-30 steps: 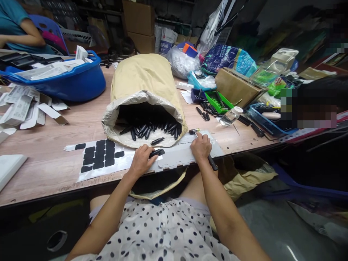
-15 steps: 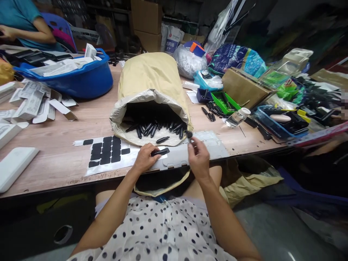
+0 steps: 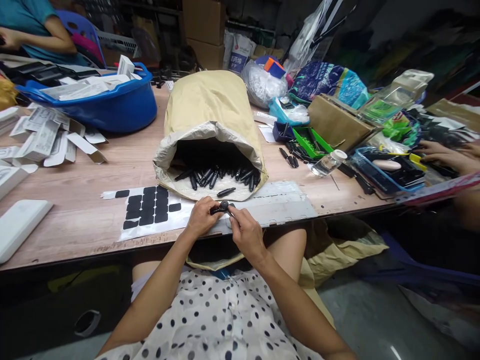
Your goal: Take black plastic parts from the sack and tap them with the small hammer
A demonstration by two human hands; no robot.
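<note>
My left hand (image 3: 203, 216) is closed on a slim black pen-shaped piece (image 3: 216, 210) at the table's front edge. My right hand (image 3: 247, 234) grips a small tool with a dark round head (image 3: 224, 205), and that head is at the black piece; its kind I cannot make out. Just beyond my hands lies a yellow sack (image 3: 208, 100) on its side, mouth towards me, with many black pieces (image 3: 204, 177) inside. One loose black piece (image 3: 226, 192) lies on the sack's lip. Left of my hands is a white sheet with black rounded patches (image 3: 149, 206).
A flat grey board (image 3: 288, 200) lies under my hands and to the right. A blue basin (image 3: 123, 107) of white boxes stands at left. At right are a green tray (image 3: 309, 142), a clear jar (image 3: 328, 164) and a co-worker's hands (image 3: 446, 156). Another person sits at far left.
My right hand has moved left from beside the sack's mouth, bringing the round-headed tool to the black piece in my left hand. A co-worker's hands have come into view at right.
</note>
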